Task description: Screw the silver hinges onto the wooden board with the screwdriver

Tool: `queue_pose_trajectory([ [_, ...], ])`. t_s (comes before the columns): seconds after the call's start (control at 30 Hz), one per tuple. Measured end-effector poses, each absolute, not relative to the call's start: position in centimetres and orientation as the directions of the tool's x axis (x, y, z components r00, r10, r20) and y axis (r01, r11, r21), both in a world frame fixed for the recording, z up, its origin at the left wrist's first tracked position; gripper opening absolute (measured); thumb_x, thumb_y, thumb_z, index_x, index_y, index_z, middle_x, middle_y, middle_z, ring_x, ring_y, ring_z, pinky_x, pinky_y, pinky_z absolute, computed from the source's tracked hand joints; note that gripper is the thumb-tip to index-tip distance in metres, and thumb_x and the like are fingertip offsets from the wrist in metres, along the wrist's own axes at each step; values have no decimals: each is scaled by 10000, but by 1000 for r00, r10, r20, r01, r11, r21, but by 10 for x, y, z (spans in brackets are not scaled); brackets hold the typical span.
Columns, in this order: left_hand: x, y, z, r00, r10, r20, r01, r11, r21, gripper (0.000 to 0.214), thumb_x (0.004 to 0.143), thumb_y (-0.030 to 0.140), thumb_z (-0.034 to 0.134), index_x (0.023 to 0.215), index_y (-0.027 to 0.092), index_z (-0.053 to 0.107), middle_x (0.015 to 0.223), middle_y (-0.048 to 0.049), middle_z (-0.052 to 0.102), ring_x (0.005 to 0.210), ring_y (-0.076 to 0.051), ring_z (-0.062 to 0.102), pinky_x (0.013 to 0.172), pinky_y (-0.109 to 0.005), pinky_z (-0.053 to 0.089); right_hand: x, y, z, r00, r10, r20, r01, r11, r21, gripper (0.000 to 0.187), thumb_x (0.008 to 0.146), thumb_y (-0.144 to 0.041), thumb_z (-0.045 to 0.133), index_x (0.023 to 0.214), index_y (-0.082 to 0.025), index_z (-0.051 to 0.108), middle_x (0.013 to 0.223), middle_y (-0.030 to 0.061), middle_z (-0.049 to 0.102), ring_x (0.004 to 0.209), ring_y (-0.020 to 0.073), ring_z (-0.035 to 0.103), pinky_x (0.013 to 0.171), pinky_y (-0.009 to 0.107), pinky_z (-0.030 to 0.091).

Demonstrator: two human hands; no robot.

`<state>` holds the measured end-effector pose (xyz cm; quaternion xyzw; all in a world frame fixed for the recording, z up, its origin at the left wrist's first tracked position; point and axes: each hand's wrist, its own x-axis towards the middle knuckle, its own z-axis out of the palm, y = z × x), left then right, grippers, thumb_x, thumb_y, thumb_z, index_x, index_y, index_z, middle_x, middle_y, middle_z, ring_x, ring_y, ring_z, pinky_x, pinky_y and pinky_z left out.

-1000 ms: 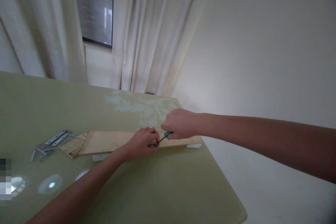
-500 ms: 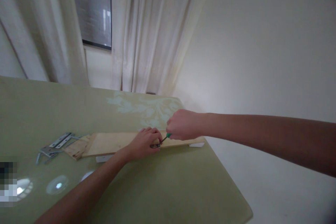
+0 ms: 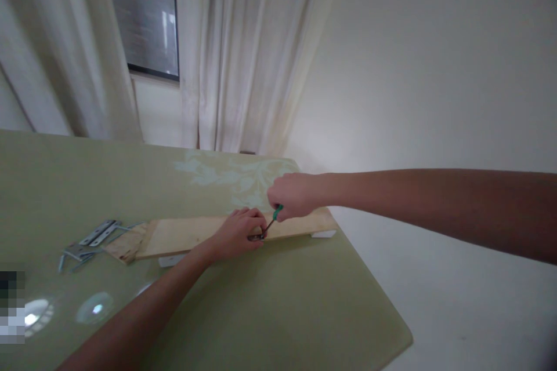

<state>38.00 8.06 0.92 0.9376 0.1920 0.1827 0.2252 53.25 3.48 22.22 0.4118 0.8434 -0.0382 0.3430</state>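
Note:
A long pale wooden board (image 3: 187, 233) lies across the green table (image 3: 270, 307), raised on small white blocks. My left hand (image 3: 238, 232) rests on the board with its fingers curled, pinching a small metal piece (image 3: 256, 237) at the board's near edge. My right hand (image 3: 290, 196) is a fist around a green-handled screwdriver (image 3: 274, 215), whose thin shaft slants down to that metal piece. The screwdriver tip is hidden by my left fingers.
Several loose metal hinges (image 3: 89, 240) lie on the table left of the board. The table's rounded right corner (image 3: 402, 333) drops off to a white floor. Curtains (image 3: 243, 52) and a window (image 3: 143, 14) stand behind the table. Light reflections show on the tabletop at lower left.
My right hand has lifted and tilted, so the screwdriver stands steeper than before. My left hand has stayed on the metal piece. The view has shifted slightly.

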Motion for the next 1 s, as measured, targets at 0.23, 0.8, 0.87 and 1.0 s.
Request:
queue_pose_trajectory([
  [0.23, 380, 80, 12, 852, 462, 248, 297, -815, 497, 147, 867, 247, 772, 1007, 256, 731, 1184, -41, 710, 1143, -283, 626, 968, -381, 440, 539, 34, 224, -360, 743, -564, 769, 579, 271, 295, 982, -374, 699, 1105, -132, 814, 1082, 151, 829, 936, 250, 742, 735, 326, 460],
  [0.8, 380, 81, 8, 847, 467, 253, 322, -831, 455, 139, 869, 295, 776, 1001, 254, 760, 1170, -56, 738, 1114, -295, 641, 991, -413, 461, 536, 8, 224, -722, 504, -474, 407, 863, 298, 300, 1080, -176, 509, 1193, -231, 781, 1185, 116, 809, 979, 223, 746, 688, 307, 414],
  [0.87, 380, 81, 9, 853, 457, 252, 311, -833, 457, 116, 879, 290, 767, 990, 259, 762, 1155, -51, 732, 1104, -286, 638, 978, -405, 461, 534, 11, 223, -616, 630, -473, 554, 773, 309, 259, 1067, -216, 548, 1082, -202, 807, 1033, 112, 828, 877, 211, 749, 661, 292, 416],
  [1.0, 379, 80, 13, 861, 447, 241, 291, -823, 488, 105, 886, 255, 757, 991, 255, 757, 1184, -46, 715, 1133, -274, 628, 991, -387, 454, 527, 35, 217, -287, 816, -501, 809, 487, 329, 348, 919, -458, 770, 842, -122, 814, 737, 100, 787, 642, 192, 698, 562, 269, 410],
])
